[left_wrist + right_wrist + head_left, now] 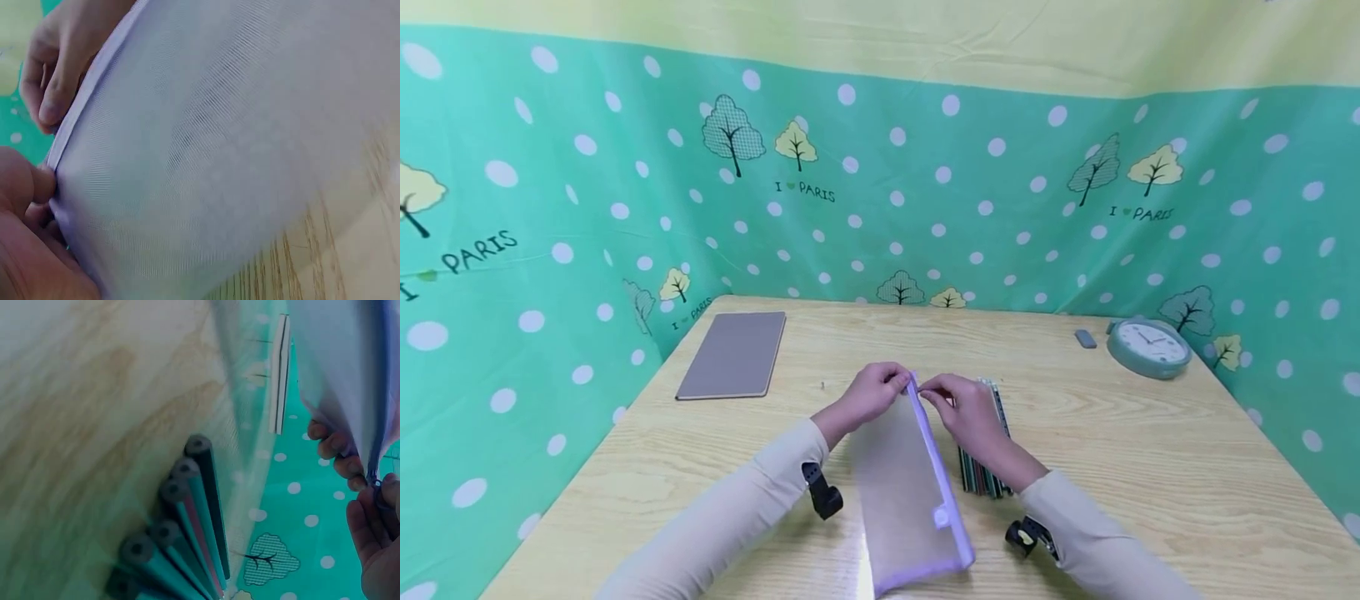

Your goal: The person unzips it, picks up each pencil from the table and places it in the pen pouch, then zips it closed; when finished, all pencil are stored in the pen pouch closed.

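Head view: the mesh pouch (891, 492), edged in lilac, is held tilted over the table (1150, 467). The left hand (872, 393) pinches its far end; the right hand (973, 417) works at that same end. Pencils (987, 482) lie just right of the pouch, an eraser (1085, 339) and a clock (1148, 346) farther right beyond it, a notebook (732, 356) beyond it to the left. Left wrist view: the left thumb and fingers grip the pouch's edge. Right wrist view: the right fingertips pinch the zipper pull (377, 485) at the pouch's end.
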Demonstrator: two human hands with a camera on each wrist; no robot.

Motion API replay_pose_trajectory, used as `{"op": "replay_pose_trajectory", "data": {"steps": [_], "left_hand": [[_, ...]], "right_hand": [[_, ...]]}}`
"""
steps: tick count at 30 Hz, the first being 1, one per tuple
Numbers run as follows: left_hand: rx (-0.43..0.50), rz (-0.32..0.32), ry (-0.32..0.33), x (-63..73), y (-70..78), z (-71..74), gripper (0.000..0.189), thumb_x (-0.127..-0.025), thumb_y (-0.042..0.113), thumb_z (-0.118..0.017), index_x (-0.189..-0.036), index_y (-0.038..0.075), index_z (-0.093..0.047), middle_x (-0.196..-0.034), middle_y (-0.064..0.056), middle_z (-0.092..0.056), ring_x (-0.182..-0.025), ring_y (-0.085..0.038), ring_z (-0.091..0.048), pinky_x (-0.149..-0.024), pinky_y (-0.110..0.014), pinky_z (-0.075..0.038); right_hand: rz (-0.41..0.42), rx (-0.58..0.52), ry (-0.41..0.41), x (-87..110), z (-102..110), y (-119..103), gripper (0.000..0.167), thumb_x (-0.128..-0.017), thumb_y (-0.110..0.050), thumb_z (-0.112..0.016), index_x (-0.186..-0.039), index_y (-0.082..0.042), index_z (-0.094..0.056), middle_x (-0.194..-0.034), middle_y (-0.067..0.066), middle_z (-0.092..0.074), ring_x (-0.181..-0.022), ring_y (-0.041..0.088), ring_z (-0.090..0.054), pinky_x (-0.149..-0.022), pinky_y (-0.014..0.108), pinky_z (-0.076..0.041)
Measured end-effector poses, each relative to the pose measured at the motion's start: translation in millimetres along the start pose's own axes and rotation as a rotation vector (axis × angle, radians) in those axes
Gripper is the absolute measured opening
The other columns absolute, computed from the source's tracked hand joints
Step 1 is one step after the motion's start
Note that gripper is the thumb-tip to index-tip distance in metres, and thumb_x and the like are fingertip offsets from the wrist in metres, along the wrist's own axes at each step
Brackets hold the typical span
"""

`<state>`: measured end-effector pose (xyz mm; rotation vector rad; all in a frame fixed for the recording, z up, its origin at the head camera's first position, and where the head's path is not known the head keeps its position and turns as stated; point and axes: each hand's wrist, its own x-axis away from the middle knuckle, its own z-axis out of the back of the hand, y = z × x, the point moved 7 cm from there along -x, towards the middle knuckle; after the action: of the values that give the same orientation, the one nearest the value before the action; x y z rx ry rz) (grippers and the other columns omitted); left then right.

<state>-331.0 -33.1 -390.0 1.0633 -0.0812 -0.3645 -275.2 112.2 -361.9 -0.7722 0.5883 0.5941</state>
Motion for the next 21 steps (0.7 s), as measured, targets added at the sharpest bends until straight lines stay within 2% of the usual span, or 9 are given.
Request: {"op": "replay_pose_trajectory", "data": {"steps": [4,12,21], "left_hand": [[0.006,0.045,0.057,-1.9,-5.8,10.1,0.024,-0.107,0.014,-0.055,-0.102,-0.002,-0.073,-0.09,-0.01,-0.069,-0.077,-0.014,-0.054,-0.07,-0.026,-0.047],[0.107,0.144,0.106,-3.6,-25.4,20.5,0.026,-0.108,0.015,-0.053,-0.107,-0.004,-0.071,-0.087,-0.014,-0.063,-0.072,-0.013,-0.05,-0.062,-0.022,-0.042],[0.088,0.15,0.149,-5.7,-36.2,29.3,0.026,-0.108,0.014,-0.053,-0.111,-0.004,-0.071,-0.081,-0.004,-0.06,-0.074,-0.014,-0.053,-0.065,-0.024,-0.044]], "right_hand": [[0.084,0.029,-0.02,1.2,0.8,-8.6,0.008,-0.084,0.005,-0.08,-0.089,-0.001,-0.077,-0.082,0.01,-0.077,-0.073,0.02,-0.075,-0.065,0.028,-0.064],[0.131,0.022,-0.076,11.5,1.2,-15.7,0.01,-0.083,0.005,-0.081,-0.089,-0.001,-0.076,-0.083,0.011,-0.077,-0.073,0.02,-0.074,-0.066,0.026,-0.063],[0.159,-0.002,-0.113,22.3,3.1,-24.0,0.011,-0.082,0.007,-0.08,-0.089,-0.001,-0.075,-0.084,0.011,-0.076,-0.073,0.02,-0.074,-0.067,0.024,-0.063]]}}
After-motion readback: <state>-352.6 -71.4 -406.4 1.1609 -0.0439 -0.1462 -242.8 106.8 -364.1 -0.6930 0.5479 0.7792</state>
